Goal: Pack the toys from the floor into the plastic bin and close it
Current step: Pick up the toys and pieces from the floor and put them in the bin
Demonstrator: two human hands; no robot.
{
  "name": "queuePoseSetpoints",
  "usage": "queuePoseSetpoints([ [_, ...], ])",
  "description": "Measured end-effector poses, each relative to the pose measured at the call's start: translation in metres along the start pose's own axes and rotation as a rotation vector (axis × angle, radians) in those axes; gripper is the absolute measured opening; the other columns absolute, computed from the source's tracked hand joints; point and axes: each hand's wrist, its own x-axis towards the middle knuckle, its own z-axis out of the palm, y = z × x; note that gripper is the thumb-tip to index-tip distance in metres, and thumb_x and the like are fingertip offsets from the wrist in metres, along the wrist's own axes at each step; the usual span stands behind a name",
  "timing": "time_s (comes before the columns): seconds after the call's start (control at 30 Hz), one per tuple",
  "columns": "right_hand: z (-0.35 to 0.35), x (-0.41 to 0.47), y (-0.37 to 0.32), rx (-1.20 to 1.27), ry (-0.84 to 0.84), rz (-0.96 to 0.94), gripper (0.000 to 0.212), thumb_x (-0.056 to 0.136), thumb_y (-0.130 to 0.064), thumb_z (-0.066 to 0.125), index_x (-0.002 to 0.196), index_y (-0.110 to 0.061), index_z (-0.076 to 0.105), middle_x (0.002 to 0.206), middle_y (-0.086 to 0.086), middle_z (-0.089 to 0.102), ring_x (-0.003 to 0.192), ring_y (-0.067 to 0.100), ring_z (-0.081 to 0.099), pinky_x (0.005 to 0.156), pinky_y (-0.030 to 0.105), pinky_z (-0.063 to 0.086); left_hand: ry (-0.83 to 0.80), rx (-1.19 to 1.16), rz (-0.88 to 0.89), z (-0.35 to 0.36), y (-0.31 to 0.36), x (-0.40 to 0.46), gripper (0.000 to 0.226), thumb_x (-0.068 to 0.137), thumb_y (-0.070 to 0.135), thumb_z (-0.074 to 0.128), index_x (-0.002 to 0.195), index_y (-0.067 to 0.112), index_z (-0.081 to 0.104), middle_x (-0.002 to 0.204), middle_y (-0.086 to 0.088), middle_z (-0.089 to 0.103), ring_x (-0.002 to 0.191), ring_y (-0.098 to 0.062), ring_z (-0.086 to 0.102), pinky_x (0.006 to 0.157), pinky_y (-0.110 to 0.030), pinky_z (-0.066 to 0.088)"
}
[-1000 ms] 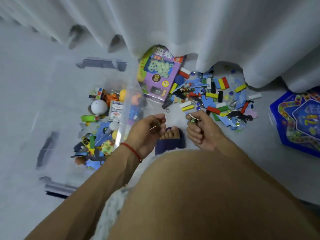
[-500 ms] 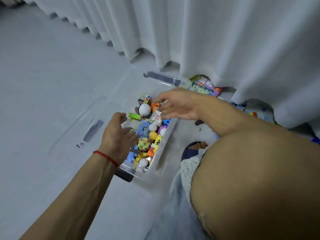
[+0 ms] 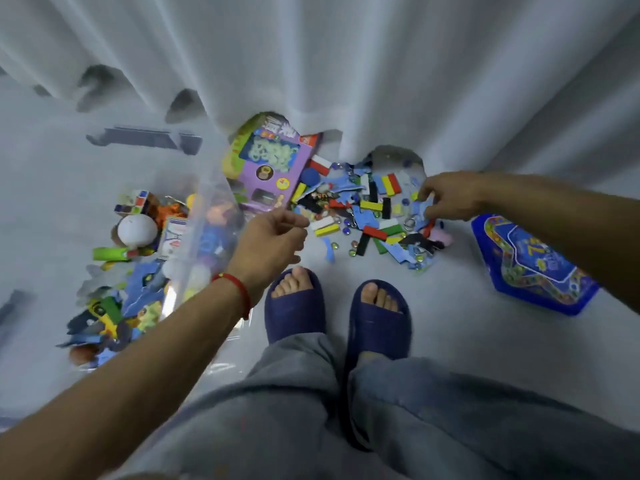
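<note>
The clear plastic bin (image 3: pixel 207 216) sits on the floor (image 3: pixel 450 341) at the left, already partly filled with toys. The loose toy pile (image 3: pixel 374 216) lies just right of it, against the curtain (image 3: pixel 346 64). The right hand (image 3: pixel 450 197) reaches into the pile's far edge, fingers pinching a blue foam piece (image 3: pixel 423 206). The left hand (image 3: pixel 273 237) hovers between bin and pile, fingers loosely curled, apparently empty. Glass marbles (image 3: pixel 346 231) could roll away if the pile is jostled, and thin foam pieces may slip from a light pinch.

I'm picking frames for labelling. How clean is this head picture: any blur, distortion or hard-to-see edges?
Head view: wide-angle bending curves the curtain and stretches the arms; soft even light, faint shadows; the clear plastic bin nearly vanishes against the pale floor; the left hand and right hand look slightly soft, the small toy pile blurs together.
</note>
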Motion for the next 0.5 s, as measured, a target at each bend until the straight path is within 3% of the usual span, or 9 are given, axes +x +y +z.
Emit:
queuePoseSetpoints([
  [0.1,0.057,0.024,0.034,0.054,0.074,0.023,0.056,0.087,-0.036,0.071,0.137,-0.018,0.051,0.132,0.012,0.058,0.11,0.032,0.059,0.085,0.031,0.046,-0.068,0.218,0.009,0.034,-0.031,0.037,0.018,0.084,0.008,0.059,0.097,0.018,0.068,0.096,-0.006,0.069,0.08,-0.021,0.064,0.079,-0.043,0.06],
  [0.17,0.095,0.033,0.045,0.162,0.143,0.009,0.059,0.082,-0.034,0.075,0.133,-0.017,0.052,0.128,0.014,0.058,0.11,0.032,0.057,0.081,0.031,0.043,-0.122,0.396,0.04,0.054,-0.046,0.053,0.02,0.084,0.012,0.063,0.103,0.02,0.067,0.096,0.001,0.066,0.087,-0.022,0.065,0.079,-0.039,0.059],
  [0.3,0.154,0.046,0.044,0.272,0.312,-0.023,0.075,0.076,-0.043,0.078,0.14,-0.023,0.046,0.135,0.013,0.046,0.118,0.035,0.049,0.096,0.047,0.048,-0.222,0.693,0.232,0.085,-0.066,0.075,0.037,0.082,0.015,0.068,0.119,0.02,0.062,0.114,-0.005,0.06,0.1,-0.022,0.059,0.085,-0.031,0.049],
  [0.4,0.182,0.064,0.029,0.25,0.475,-0.018,0.08,0.076,-0.049,0.079,0.144,-0.025,0.045,0.139,0.012,0.043,0.121,0.035,0.043,0.094,0.049,0.048,-0.255,0.824,0.452,0.105,-0.075,0.099,0.05,0.08,0.016,0.07,0.128,0.018,0.056,0.118,-0.012,0.055,0.103,-0.029,0.056,0.087,-0.036,0.049],
  [0.5,0.203,0.082,0.022,0.223,0.645,0.033,0.067,0.078,-0.042,0.081,0.137,-0.024,0.054,0.136,0.015,0.047,0.118,0.036,0.045,0.09,0.047,0.048,-0.272,0.949,0.573,0.123,-0.082,0.122,0.068,0.078,0.028,0.075,0.14,0.019,0.047,0.125,-0.017,0.047,0.106,-0.037,0.052,0.082,-0.044,0.052],
])
